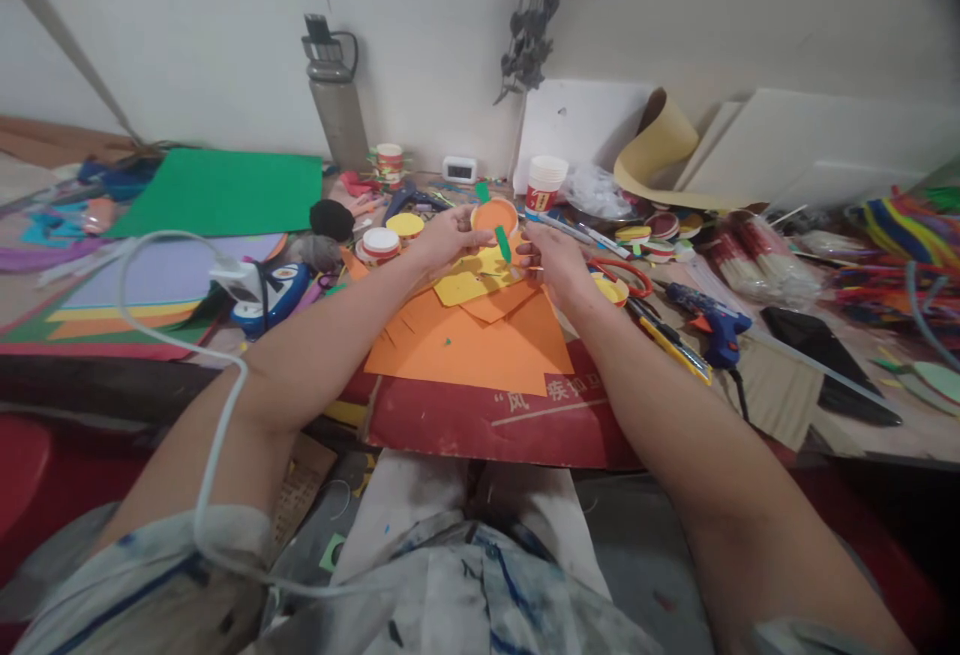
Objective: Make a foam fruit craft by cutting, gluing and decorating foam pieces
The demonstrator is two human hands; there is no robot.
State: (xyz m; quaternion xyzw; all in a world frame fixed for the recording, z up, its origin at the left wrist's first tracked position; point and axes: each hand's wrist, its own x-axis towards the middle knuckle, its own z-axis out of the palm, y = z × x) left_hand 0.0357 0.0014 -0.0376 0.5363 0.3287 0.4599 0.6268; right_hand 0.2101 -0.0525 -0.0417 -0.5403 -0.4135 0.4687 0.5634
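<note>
The left hand [450, 240] has its fingers clamped on the edge of an orange disc [493, 216], held above yellow paper [463, 287], with a green strip [503, 245] at its front. The right hand [561, 257] is just to the other side, its fingers curled toward the disc, though whether they grip anything I cannot tell. Orange paper [465, 350] lies nearer the body on a red board [450, 425], and a glue gun [716, 323] lies right of the right forearm.

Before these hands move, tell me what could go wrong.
The white cable crosses in front of the left arm and might snag, tugging its white plug. The glue gun lies beside the right forearm, which could knock it; I can't tell whether it is hot. The small green piece between the left hand and right hand might slip.
</note>
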